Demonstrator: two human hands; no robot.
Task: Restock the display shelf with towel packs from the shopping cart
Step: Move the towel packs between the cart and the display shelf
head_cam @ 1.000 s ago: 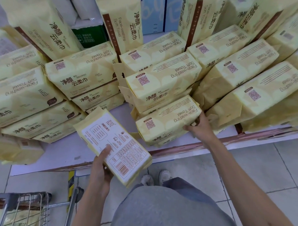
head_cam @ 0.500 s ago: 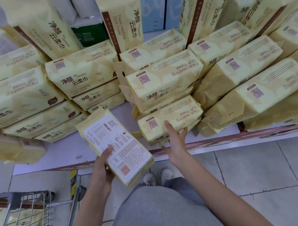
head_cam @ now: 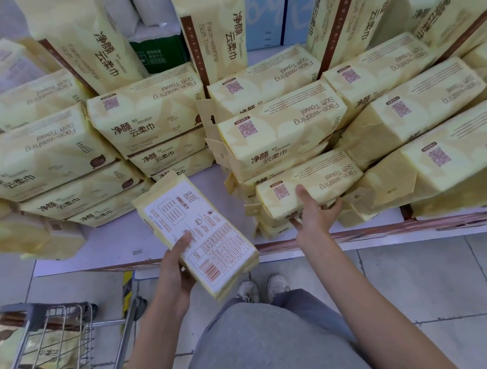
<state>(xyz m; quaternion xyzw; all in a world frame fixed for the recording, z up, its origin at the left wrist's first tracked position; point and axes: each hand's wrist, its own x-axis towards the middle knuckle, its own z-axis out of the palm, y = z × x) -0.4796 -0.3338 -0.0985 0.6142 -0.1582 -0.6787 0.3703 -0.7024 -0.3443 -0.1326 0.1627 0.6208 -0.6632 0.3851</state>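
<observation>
In the middle of the frame the left hand (head_cam: 175, 268) grips a pack (head_cam: 202, 236) by its lower left corner, thumb on the white printed face and fingers curled underneath. The pack is tilted, label up, and is held over the near edge of the shelf (head_cam: 113, 237), above a bare strip between two stacks. Right of centre the right hand (head_cam: 316, 217) grasps the front pack (head_cam: 314, 181), which lies on the low pile at the shelf's front edge: the thumb rests on its top face beside the square code and the fingers wrap its near side. More stacks (head_cam: 150, 116) of the same yellow packs fill the shelf from left to right, some lying flat, others standing upright along the top of the frame. At lower left the wire cart (head_cam: 64, 326) holds further packs (head_cam: 35, 358). Pale shoes (head_cam: 265, 288) stand on the tiled floor (head_cam: 422, 282) below the shelf edge.
</observation>
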